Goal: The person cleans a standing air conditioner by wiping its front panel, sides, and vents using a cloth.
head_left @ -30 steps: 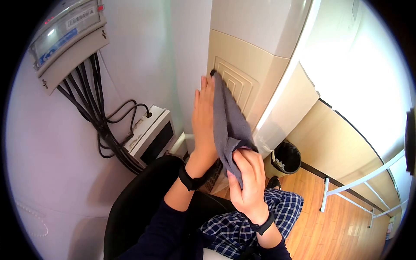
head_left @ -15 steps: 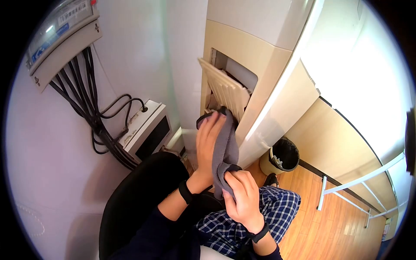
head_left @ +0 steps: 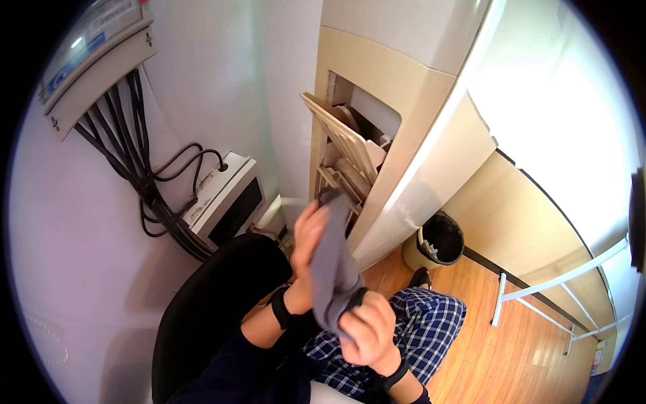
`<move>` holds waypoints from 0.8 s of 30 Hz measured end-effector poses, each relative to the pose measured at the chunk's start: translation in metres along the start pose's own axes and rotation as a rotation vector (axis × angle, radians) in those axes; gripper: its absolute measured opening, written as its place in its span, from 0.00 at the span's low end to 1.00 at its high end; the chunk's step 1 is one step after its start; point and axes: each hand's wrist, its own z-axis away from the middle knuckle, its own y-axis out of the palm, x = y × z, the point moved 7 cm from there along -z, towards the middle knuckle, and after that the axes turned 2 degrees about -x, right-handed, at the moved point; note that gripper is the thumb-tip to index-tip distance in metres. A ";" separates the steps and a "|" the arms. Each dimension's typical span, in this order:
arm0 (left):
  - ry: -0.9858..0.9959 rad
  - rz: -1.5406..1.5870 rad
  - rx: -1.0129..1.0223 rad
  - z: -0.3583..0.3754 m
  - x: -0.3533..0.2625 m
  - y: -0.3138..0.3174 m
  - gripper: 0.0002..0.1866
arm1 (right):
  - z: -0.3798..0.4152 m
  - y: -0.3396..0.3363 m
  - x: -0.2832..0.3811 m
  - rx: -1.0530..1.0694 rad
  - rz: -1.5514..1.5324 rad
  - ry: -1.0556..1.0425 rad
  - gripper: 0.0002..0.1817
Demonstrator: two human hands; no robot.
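Note:
A grey cloth with dark edging is stretched between my two hands, blurred by motion. My right hand is closed on its lower end. My left hand has its fingers curled against the upper left side of the cloth, partly hidden behind it. Just beyond the cloth, a slatted cream panel leans outward from an opening in a tall cream and white unit. More slats show below that panel. Cloth and panel are apart.
A black chair back stands at my left. Black cables run down the wall to a white box. A lined bin stands on the wooden floor, with a white metal rack further right.
Both hands and the cloth have drawn down and back, away from the slatted panel. The panel now leans further out, and the slats below it are uncovered.

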 end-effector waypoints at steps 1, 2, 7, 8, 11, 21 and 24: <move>-0.024 0.025 -0.030 -0.004 -0.003 -0.010 0.22 | 0.001 0.002 0.005 0.014 -0.009 -0.019 0.22; -0.030 0.017 -0.050 -0.013 -0.007 -0.018 0.22 | 0.001 0.003 0.010 0.012 -0.037 -0.040 0.20; 0.128 -0.146 -0.070 -0.079 -0.026 -0.004 0.25 | -0.020 -0.004 0.010 -0.067 -0.045 -0.038 0.18; 0.176 -0.197 -0.067 -0.091 -0.028 0.005 0.25 | -0.026 -0.008 0.006 -0.028 -0.048 0.061 0.18; 0.313 -0.366 -0.076 -0.100 -0.034 0.021 0.24 | -0.032 -0.012 -0.008 -0.108 0.010 0.127 0.22; -0.064 -0.197 -0.040 -0.051 0.009 0.035 0.27 | -0.021 -0.010 -0.012 -0.137 0.011 0.045 0.25; -0.211 -0.167 0.106 -0.023 0.015 0.044 0.30 | -0.016 -0.009 -0.010 -0.095 -0.038 0.030 0.21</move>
